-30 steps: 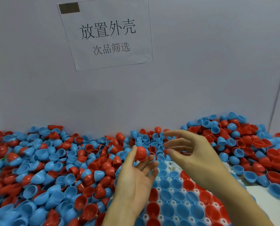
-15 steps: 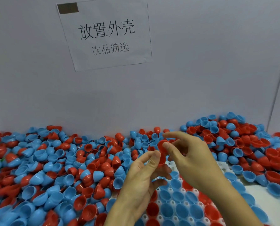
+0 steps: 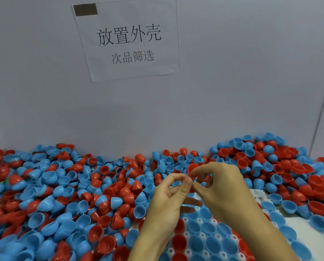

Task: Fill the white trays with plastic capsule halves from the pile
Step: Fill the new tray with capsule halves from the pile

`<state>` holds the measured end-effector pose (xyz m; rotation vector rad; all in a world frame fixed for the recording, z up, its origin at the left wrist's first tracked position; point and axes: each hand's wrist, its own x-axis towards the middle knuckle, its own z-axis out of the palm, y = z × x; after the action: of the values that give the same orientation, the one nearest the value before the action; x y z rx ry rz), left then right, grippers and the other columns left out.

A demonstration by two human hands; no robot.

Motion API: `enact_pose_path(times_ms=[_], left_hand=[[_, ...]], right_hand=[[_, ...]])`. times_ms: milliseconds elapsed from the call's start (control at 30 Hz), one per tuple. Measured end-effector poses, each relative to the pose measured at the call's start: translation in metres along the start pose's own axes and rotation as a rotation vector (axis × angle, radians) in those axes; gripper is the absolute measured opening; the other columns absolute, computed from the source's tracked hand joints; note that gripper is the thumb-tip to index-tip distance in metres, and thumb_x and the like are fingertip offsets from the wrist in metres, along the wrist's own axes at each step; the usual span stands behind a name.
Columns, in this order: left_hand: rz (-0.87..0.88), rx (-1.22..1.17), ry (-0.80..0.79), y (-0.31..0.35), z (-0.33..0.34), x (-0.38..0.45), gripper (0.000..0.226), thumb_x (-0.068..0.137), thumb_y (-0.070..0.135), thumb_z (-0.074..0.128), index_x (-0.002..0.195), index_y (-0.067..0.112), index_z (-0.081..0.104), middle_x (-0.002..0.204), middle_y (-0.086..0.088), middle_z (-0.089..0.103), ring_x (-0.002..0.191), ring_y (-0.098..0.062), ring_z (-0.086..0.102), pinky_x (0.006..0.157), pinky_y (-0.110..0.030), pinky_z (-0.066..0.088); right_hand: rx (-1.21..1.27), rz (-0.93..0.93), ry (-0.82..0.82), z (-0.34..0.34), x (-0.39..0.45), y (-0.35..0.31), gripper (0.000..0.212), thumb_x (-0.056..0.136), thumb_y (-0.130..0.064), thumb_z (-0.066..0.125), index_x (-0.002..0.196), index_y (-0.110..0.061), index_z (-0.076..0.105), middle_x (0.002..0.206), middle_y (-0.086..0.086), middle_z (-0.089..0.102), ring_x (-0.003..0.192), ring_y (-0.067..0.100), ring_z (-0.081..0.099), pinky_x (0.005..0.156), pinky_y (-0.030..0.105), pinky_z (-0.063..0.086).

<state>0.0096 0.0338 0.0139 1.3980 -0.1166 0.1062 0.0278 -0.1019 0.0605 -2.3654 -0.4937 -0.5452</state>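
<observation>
Item: red capsule half (image 3: 192, 169), smooth glossy plastic, dome-shaped. I see it pinched at the tips of my right hand (image 3: 223, 187), with the forefinger curled over its upper edge and the thumb beneath; most of the shell is hidden behind those fingers. It sits in the air above the far edge of the white tray (image 3: 259, 194), in front of the pile.

Left hand (image 3: 166, 202): thumb and forefinger curled into a ring, their tips meeting just beside my right thumb, right under the red half. I cannot tell whether they hold anything; the other fingers reach loosely toward the right wrist.

White tray: matte moulded plastic, round sockets in rows with small holes between them. The sockets I can see near the bottom edge are seated with blue and red halves, hollow side up. Its right edge shows bare scalloped rim.

Pile (image 3: 66, 194): loose blue and red half shells, thin-walled, shiny, some hollow up, some dome up, a few nested red in blue. It covers the surface from the left edge to the right, banked against the back wall.

Paper sign (image 3: 129, 40): white sheet with black printed characters, brown tape at its top left corner, on the grey wall (image 3: 242, 81).
</observation>
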Motion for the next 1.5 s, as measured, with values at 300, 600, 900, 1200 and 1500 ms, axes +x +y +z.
enact_pose_path(times_ms=[300,600,900,1200,1500], left_hand=[[-0.027,-0.076,0.110,0.003,-0.010,0.002,0.055,0.076,0.067,0.058,0.119,0.033,0.061,0.104,0.009,0.077,0.090,-0.018,0.076,0.070,-0.028,0.060],[-0.011,-0.136,0.218,0.010,-0.025,0.001,0.061,0.076,0.061,0.054,0.122,0.022,0.063,0.100,0.002,0.078,0.085,-0.024,0.076,0.062,-0.025,0.058],[-0.021,-0.061,0.256,0.008,-0.032,0.001,0.030,0.102,0.042,0.048,0.119,0.025,0.065,0.100,0.005,0.077,0.089,-0.019,0.074,0.076,-0.033,0.059],[0.048,0.063,0.319,0.024,-0.027,-0.003,0.024,0.106,0.032,0.047,0.110,0.023,0.069,0.099,0.002,0.076,0.088,-0.015,0.073,0.066,-0.025,0.055],[0.291,0.281,0.384,0.039,0.043,-0.056,0.021,0.101,0.013,0.054,0.093,0.025,0.070,0.089,0.008,0.074,0.087,-0.009,0.071,0.081,-0.033,0.057]], right_hand=[[-0.054,0.053,-0.054,-0.013,0.044,0.024,0.010,0.085,-0.009,0.076,0.093,-0.013,0.080,0.063,-0.021,0.060,0.066,-0.013,0.062,0.057,0.001,0.045],[-0.398,0.062,-0.548,0.041,0.070,0.072,0.011,0.085,-0.009,0.071,0.090,-0.013,0.080,0.090,0.000,0.076,0.068,0.004,0.062,0.058,0.011,0.043],[-0.442,0.023,-0.622,0.047,0.073,0.076,0.013,0.089,-0.010,0.069,0.098,-0.010,0.079,0.100,-0.001,0.076,0.086,0.010,0.069,0.076,0.022,0.058],[-0.415,-0.053,-0.472,-0.004,0.058,0.057,0.017,0.092,-0.015,0.062,0.099,-0.009,0.076,0.096,0.007,0.076,0.085,0.024,0.070,0.079,0.041,0.058],[0.031,0.051,-0.094,-0.084,-0.068,0.030,0.023,0.095,-0.023,0.065,0.115,-0.030,0.072,0.092,-0.028,0.062,0.091,-0.011,0.057,0.065,0.004,0.046]])
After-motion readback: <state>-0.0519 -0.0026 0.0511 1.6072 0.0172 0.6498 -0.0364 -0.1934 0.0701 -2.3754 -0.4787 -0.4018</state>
